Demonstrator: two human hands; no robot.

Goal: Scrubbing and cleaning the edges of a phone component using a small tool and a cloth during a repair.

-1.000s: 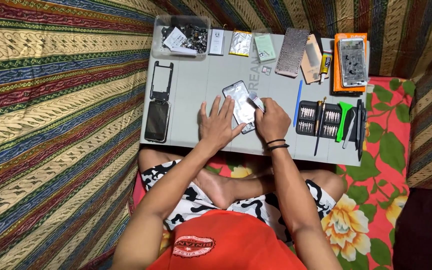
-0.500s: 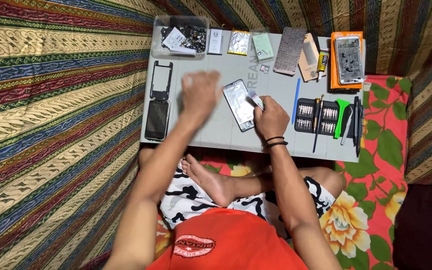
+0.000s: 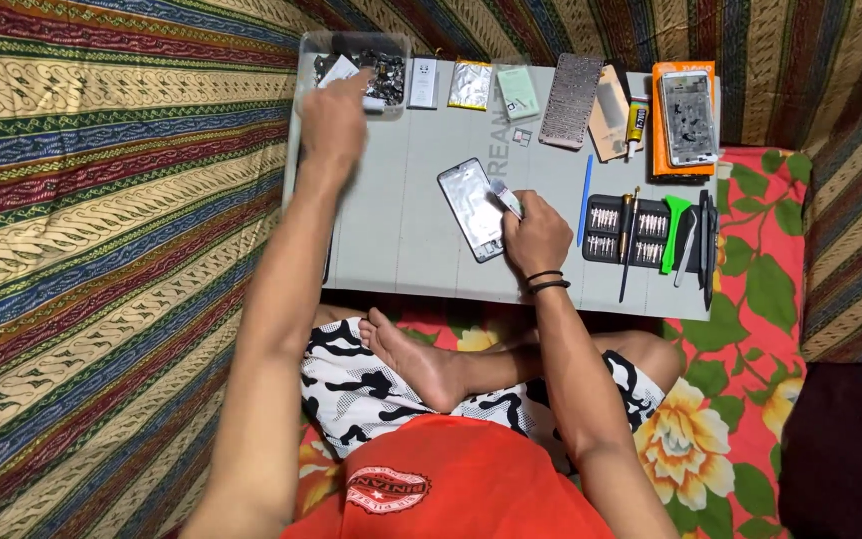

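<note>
Cloth: a striped woven fabric [image 3: 102, 200] in red, green, gold and blue covers the left and top; a red cloth with large flowers and leaves [image 3: 750, 299] lies to the right.
Work mat: a flat, smooth grey rectangular mat [image 3: 401, 240] lies in front of the seated person.
Phone frame: a thin pale rectangular phone frame [image 3: 473, 210], lying tilted near the mat's middle, just left of the right hand and touching its fingers.
Clear tray: a shallow see-through plastic tray [image 3: 309, 50] of small dark parts at the mat's upper left corner, directly under the left hand's fingertips.
Bit set: a black case of small metal screwdriver bits [image 3: 627, 222] to the right of the right hand, with slim tools beside it.
Left hand: the left hand [image 3: 336, 118] is stretched out to the tray, fingers bent over its contents; whether it grips anything cannot be told.
Right hand: the right hand [image 3: 536, 235], with dark bands at the wrist, is closed on a small flat grey piece [image 3: 507, 197] held at the frame's right edge.
</note>
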